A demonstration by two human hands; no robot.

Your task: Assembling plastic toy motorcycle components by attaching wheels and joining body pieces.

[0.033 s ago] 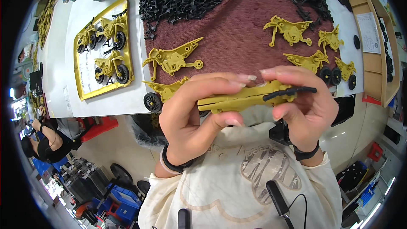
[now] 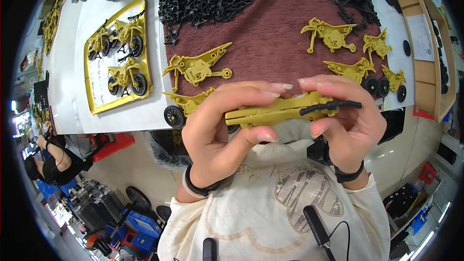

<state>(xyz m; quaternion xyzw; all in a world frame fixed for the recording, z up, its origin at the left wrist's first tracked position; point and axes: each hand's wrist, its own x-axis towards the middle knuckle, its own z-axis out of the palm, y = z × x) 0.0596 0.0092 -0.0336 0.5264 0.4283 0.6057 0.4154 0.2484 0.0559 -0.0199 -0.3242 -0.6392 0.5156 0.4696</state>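
Note:
Both my hands hold one yellow toy motorcycle (image 2: 275, 112) above the near edge of the table, its top turned up toward me. My left hand (image 2: 217, 128) grips the long tail end between thumb and fingers. At the front end, my right hand (image 2: 350, 116) pinches the body beside the black handlebar (image 2: 330, 107). The underside is hidden by my hands. Just past my left hand lie a yellow body half (image 2: 197, 67) and another yellow piece (image 2: 186, 101) next to a black wheel (image 2: 174, 116).
Black small parts (image 2: 212, 0) are heaped at the back of a maroon cloth (image 2: 261, 43). Several yellow halves (image 2: 331, 36) lie at its right. A yellow-rimmed tray (image 2: 148, 43) with toy motorcycles stands left, a cardboard box (image 2: 411, 7) right. Another person (image 2: 58, 164) is at far left.

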